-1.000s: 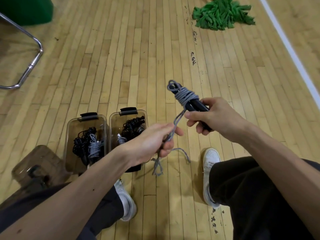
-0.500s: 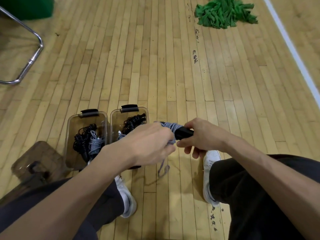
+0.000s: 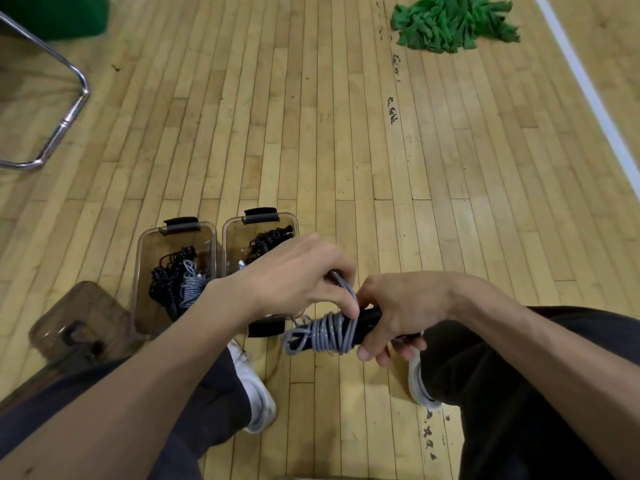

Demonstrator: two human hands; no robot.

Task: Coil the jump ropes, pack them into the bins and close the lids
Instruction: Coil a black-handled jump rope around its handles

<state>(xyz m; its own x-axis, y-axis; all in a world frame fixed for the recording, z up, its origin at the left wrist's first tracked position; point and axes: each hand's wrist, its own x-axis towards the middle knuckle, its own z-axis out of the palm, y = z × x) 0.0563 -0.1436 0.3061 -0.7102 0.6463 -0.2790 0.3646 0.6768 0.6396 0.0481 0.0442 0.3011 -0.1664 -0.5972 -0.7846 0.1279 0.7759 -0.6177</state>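
Both hands have dropped since a second ago, and the bundle that pointed up toward 11 o'clock now lies level with its wrapped end toward 9 o'clock. The right hand [image 3: 405,306] is curled round the smooth black handles [image 3: 369,323] of the jump rope [image 3: 329,336], whose glossy grey cord is wound round them in tight turns, with a small loop poking out at the tip. The left hand [image 3: 298,275], which pinched the loose tail from below before, is now above the coil and grips one taut strand of cord between curled fingers. Under the hands, two white shoes [image 3: 256,393] rest on the pale strip-wood floor [image 3: 346,150]. At 10 o'clock, two clear, box-shaped plastic bins stand side by side with dark latches: the left bin [image 3: 140,271] holds black and grey coiled ropes, and the right bin [image 3: 239,237] holds black ones, partly hidden by the left wrist. A tinted translucent lid [image 3: 79,317] lies flat at 9 o'clock. Farther off, a bent chrome tube [image 3: 65,116] sits at 10 o'clock, a crumpled green fabric pile [image 3: 453,22] at 1 o'clock, and a white line [image 3: 588,95] at 2 o'clock.
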